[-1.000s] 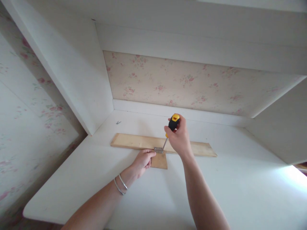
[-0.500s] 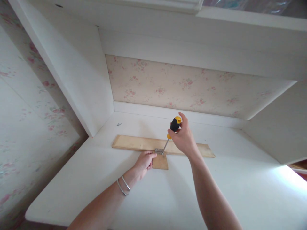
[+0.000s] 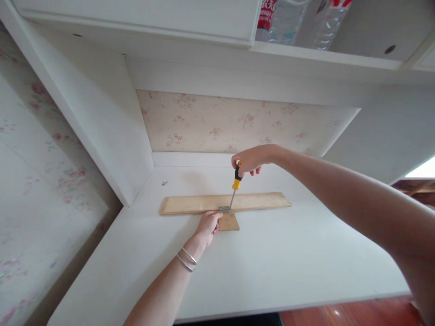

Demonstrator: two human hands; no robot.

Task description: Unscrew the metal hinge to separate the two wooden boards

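1. A white desk [image 3: 299, 253] — a long pale wooden board [image 3: 261, 200] lies on it.
2. Bare right hand [image 3: 253, 159]: fingers grip a yellow-and-black screwdriver [image 3: 236, 183].
3. Bare left hand [image 3: 206, 225]: fingers hold a short tan wooden board [image 3: 229, 222].
4. Small silver metal plate [image 3: 224, 209] — where boards meet, by the screwdriver's tip.

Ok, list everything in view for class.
Cabinet: one, white, overhead
Desk: one, white, below cabinet
Long board: one, tan, on desk
Short board: one, tan, near side
Hinge: one, silver, at boards' join
Screwdriver: one, yellow-black, at hinge
Thin pieces: apparently two, grey, back left
Bottles: at least two, clear, in cabinet
Wallpaper: two stretches, pink-flowered, back, left
Floor: one, reddish, lower right
Black object: one, bottom edge
Bangles: two, silver, left wrist
Left hand: one, at short board
Right hand: one, on screwdriver
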